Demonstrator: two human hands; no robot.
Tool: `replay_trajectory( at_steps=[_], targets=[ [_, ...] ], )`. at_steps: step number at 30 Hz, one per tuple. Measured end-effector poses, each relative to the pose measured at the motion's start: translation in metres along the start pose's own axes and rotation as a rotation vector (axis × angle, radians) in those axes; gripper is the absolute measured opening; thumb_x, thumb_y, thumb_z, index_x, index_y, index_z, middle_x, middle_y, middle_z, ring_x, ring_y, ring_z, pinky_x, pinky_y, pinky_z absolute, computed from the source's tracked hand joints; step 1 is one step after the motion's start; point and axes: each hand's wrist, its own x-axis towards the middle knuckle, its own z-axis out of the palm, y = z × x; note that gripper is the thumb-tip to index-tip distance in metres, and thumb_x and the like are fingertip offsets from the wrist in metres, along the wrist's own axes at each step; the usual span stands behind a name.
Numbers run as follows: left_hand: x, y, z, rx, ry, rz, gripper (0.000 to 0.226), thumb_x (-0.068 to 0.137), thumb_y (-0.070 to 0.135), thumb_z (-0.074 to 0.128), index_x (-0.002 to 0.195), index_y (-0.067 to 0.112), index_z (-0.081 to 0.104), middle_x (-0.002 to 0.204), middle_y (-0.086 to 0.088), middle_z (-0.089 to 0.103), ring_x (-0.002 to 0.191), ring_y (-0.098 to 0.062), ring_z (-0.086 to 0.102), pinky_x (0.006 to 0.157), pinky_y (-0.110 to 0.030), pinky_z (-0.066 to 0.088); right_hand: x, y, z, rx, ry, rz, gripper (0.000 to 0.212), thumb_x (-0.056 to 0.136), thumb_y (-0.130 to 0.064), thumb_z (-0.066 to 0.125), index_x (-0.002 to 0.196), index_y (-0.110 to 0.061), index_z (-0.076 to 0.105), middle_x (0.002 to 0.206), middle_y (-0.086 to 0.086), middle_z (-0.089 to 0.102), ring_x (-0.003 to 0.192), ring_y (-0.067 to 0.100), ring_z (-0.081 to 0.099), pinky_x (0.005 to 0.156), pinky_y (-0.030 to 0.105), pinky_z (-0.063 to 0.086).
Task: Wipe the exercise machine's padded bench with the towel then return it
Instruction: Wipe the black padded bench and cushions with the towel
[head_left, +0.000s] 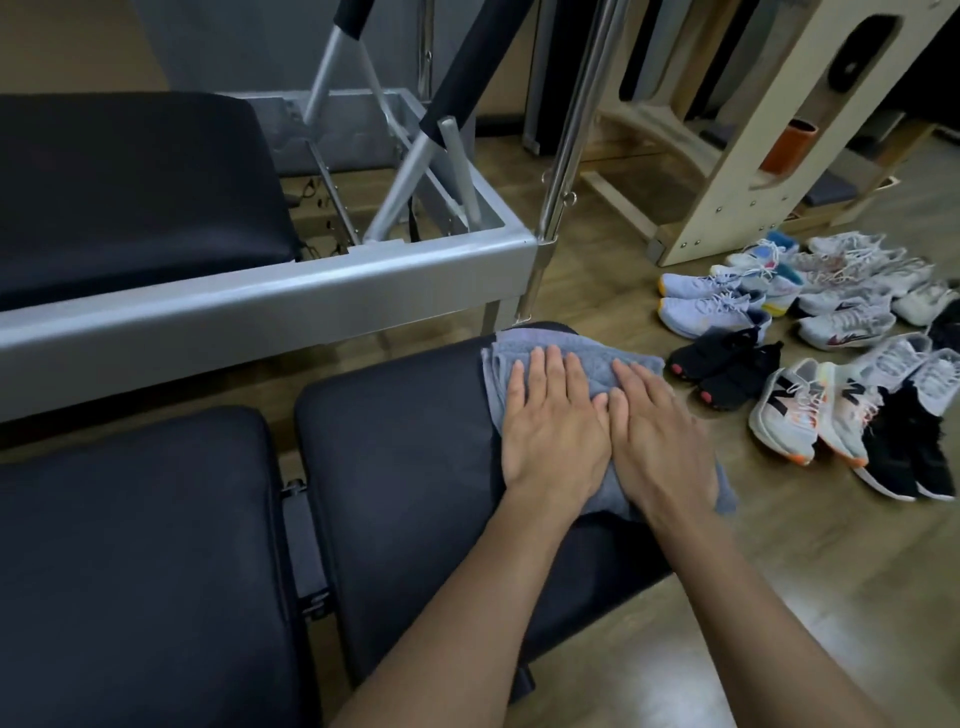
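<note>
A grey-blue towel (582, 358) lies on the right end of the black padded bench (395, 447). My left hand (550, 426) and my right hand (660, 436) rest flat on the towel side by side, fingers spread and pointing away from me, thumbs touching. Both palms press the cloth against the pad. The towel's right edge hangs slightly past the bench edge. A second black pad (135, 561) adjoins on the left, with a narrow gap between the two.
A silver metal frame (270, 296) with angled bars and another black pad (130, 187) stands beyond the bench. Several pairs of shoes (810, 364) crowd the wooden floor to the right. A wooden apparatus (753, 156) stands at the back right.
</note>
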Motion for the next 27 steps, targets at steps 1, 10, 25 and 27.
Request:
replay_trajectory(
  at_steps=[1, 10, 25, 27],
  targets=[
    [0.009, -0.006, -0.002, -0.007, -0.009, -0.002, 0.062, 0.102, 0.041, 0.011, 0.153, 0.005, 0.013, 0.162, -0.013, 0.010, 0.151, -0.022, 0.002, 0.122, -0.041, -0.005, 0.009, -0.006, 0.002, -0.012, -0.009, 0.011, 0.051, 0.102, -0.039, 0.024, 0.148, -0.023, 0.039, 0.154, 0.000, 0.039, 0.141, 0.020, 0.034, 0.109, 0.043, 0.030],
    [0.012, -0.100, -0.031, 0.058, 0.026, -0.209, 0.063, 0.103, 0.044, 0.014, 0.151, 0.004, 0.022, 0.159, -0.014, 0.024, 0.148, -0.024, 0.016, 0.121, -0.042, 0.001, 0.029, -0.105, 0.025, -0.072, -0.065, -0.206, 0.075, 0.089, -0.049, 0.000, 0.150, -0.022, 0.034, 0.157, 0.001, 0.034, 0.146, 0.021, 0.025, 0.112, 0.046, 0.022],
    [-0.099, -0.066, -0.035, 0.093, 0.082, -0.300, 0.063, 0.096, 0.040, 0.028, 0.140, -0.002, 0.045, 0.146, -0.023, 0.044, 0.138, -0.035, 0.039, 0.114, -0.055, 0.017, -0.064, -0.079, -0.001, 0.050, -0.093, -0.351, 0.053, 0.095, -0.042, 0.031, 0.138, -0.022, 0.053, 0.143, -0.004, 0.053, 0.136, 0.015, 0.044, 0.102, 0.041, 0.043],
    [-0.089, -0.060, -0.032, 0.059, 0.051, -0.252, 0.063, 0.096, 0.041, 0.026, 0.139, -0.001, 0.047, 0.145, -0.023, 0.046, 0.137, -0.034, 0.041, 0.115, -0.055, 0.022, -0.060, -0.069, -0.006, 0.087, -0.096, -0.321, 0.057, 0.095, -0.045, 0.024, 0.141, -0.024, 0.050, 0.147, -0.006, 0.047, 0.140, 0.012, 0.037, 0.106, 0.039, 0.036]
  ],
)
